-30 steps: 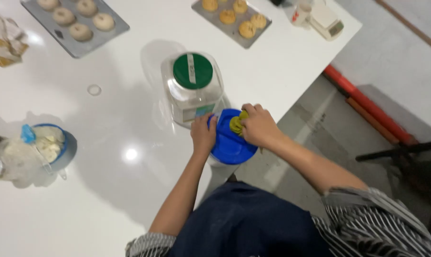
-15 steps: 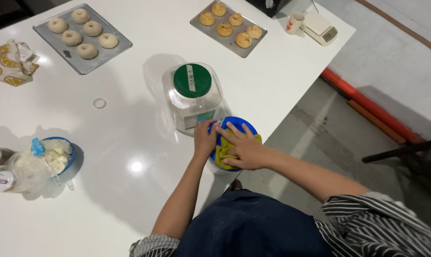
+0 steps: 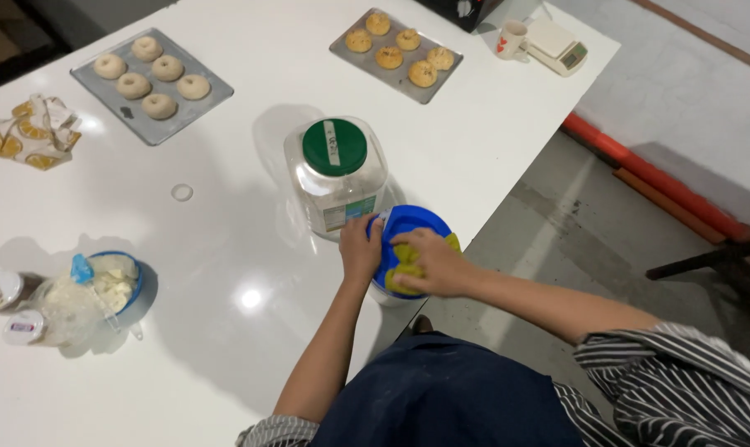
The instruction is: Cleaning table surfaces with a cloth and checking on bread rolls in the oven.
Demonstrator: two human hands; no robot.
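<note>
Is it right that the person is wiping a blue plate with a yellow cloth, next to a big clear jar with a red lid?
Not quite: the big clear jar has a green lid, not red, as the head view shows. The right hand does press a yellow cloth on the blue plate.

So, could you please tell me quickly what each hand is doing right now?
Left hand: closed on the rim of the round blue plastic lid.
Right hand: pressing a yellow-green cloth onto it.

- One head-worn camera looks steeply down from above the person's own torso onto a white table (image 3: 226,348).
- It faces across the table toward two baking trays (image 3: 149,83) at the far edge.
- The hands sit close below mid-frame; floor shows at right.
</note>
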